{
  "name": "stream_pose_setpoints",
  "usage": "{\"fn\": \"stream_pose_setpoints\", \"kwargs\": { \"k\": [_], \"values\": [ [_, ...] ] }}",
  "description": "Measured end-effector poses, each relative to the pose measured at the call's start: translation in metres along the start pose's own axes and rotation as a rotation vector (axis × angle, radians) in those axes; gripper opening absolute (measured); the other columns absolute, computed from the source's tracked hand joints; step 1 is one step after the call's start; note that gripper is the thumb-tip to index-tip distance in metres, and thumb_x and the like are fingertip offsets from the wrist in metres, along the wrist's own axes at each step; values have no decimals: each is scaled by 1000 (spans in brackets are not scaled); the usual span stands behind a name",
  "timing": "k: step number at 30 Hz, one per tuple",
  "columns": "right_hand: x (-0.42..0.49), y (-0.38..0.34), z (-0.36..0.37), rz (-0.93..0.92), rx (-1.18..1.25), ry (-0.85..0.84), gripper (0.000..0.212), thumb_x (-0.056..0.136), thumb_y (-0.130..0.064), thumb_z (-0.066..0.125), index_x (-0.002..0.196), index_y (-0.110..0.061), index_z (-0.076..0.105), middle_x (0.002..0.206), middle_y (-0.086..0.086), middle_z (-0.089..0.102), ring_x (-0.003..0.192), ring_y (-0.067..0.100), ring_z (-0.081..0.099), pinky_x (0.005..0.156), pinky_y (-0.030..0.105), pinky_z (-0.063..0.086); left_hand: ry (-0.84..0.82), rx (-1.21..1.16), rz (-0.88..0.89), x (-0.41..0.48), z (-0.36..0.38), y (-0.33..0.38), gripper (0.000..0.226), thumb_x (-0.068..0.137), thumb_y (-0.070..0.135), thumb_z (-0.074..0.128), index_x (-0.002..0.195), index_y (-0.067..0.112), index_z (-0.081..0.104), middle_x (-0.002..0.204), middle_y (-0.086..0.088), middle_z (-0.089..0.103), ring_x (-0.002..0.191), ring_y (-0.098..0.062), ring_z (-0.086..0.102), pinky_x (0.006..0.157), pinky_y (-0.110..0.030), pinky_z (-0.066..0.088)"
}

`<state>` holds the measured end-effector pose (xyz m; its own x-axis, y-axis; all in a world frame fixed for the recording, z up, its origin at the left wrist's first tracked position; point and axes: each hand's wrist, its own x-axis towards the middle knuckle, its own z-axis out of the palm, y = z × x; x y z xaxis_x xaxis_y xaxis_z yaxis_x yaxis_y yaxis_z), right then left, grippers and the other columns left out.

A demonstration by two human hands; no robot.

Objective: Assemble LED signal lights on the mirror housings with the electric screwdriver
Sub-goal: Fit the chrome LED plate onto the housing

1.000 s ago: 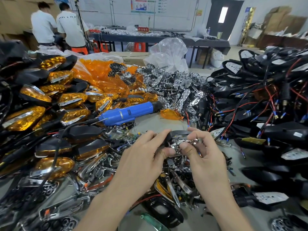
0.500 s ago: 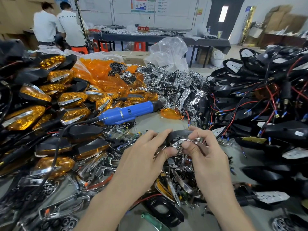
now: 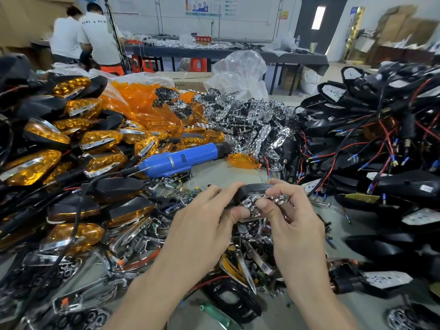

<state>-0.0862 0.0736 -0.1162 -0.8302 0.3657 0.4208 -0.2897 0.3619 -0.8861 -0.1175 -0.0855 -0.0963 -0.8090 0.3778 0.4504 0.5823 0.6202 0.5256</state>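
- We see the left hand [image 3: 202, 225] curled around the left end of a black mirror housing [image 3: 254, 188], with its fingers over the top edge and its thumb pressed against the near side.
- The right hand [image 3: 292, 222] grips the housing's right end. Its forefinger hooks over the top, and its thumb pushes on a chrome LED reflector [image 3: 258, 203] sitting in the housing's open face.
- Both hands hold the housing near the middle of the counter [image 3: 221, 176], over a heap of chrome trims [image 3: 252, 253].
- We find the blue electric screwdriver [image 3: 181, 159] lying on its side just beyond the hands, untouched. Its tip points right, toward a loose amber lens [image 3: 244, 160].
- Finished lights [image 3: 35, 163] with amber covers pile up along the counter's left edge.
- Wired black housings [image 3: 381, 139] crowd the right edge.
- Spare reflectors [image 3: 250, 120] heap at the far side.
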Motion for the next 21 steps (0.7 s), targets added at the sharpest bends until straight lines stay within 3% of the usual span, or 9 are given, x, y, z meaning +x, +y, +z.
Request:
{"fn": "stream_pose_setpoints", "kwargs": {
  "k": [3, 6, 8, 10, 12, 13, 16, 21],
  "values": [
    [0, -1, -1, -14, -20, 10, 10, 87, -53, 65, 95, -54, 60, 119, -31, 63, 106, 5, 65, 82, 34, 49, -7, -26, -5, 0, 0, -1, 32, 100, 53, 44, 130, 55, 32, 99, 16, 54, 89, -6, 52, 71, -35, 51],
    [-1, 0, -1, -21, -16, 19, 15, 87, -54, 67, 100, -54, 59, 114, -14, 71, 78, 4, 55, 72, 31, 40, -16, -51, -17, 0, 1, -1, 32, 96, 57, 40, 126, 59, 27, 101, 18, 55, 93, -4, 53, 75, -37, 52],
    [-1, 0, -1, -19, -8, 15, 16, 90, -52, 69, 102, -53, 59, 112, -10, 72, 78, 7, 56, 73, 33, 41, -17, -76, -28, 1, 2, -2, 33, 95, 58, 40, 124, 60, 27, 102, 17, 58, 94, -4, 55, 78, -39, 52],
    [-1, 0, -1, -36, -16, 8, 13, 92, -51, 70, 101, -54, 61, 117, -18, 68, 99, 4, 64, 80, 32, 45, -22, -115, -50, 2, 2, -3, 33, 93, 58, 41, 123, 61, 28, 103, 16, 60, 96, -4, 57, 81, -40, 52],
    [0, -1, 0, -39, -22, 4, 12, 91, -54, 69, 100, -55, 61, 114, -25, 66, 109, 2, 64, 83, 19, 44, -22, -147, -67, 2, 2, -4, 34, 92, 58, 43, 123, 62, 29, 104, 16, 62, 99, -5, 58, 84, -40, 52],
    [-1, -1, -1, -32, -24, 0, 13, 90, -57, 68, 101, -54, 61, 106, -24, 66, 99, -3, 63, 76, 13, 42, -21, -154, -70, 2, 2, -4, 34, 92, 58, 43, 122, 62, 29, 105, 16, 62, 99, -5, 59, 85, -40, 52],
    [-1, -1, -1, -11, -29, 9, 23, 83, -61, 64, 103, -53, 59, 95, -12, 69, 65, -1, 49, 61, 17, 34, -18, -167, -73, 2, 4, -4, 33, 92, 56, 44, 121, 62, 30, 101, 18, 60, 96, -4, 58, 83, -40, 52],
    [-1, 0, -1, -4, -23, 12, 23, 83, -62, 65, 104, -57, 58, 88, -15, 65, 66, -3, 48, 60, 9, 39, -13, -195, -93, 1, 4, -5, 35, 99, 44, 54, 122, 61, 33, 101, 20, 59, 96, -3, 58, 84, -39, 51]
  ]
}}
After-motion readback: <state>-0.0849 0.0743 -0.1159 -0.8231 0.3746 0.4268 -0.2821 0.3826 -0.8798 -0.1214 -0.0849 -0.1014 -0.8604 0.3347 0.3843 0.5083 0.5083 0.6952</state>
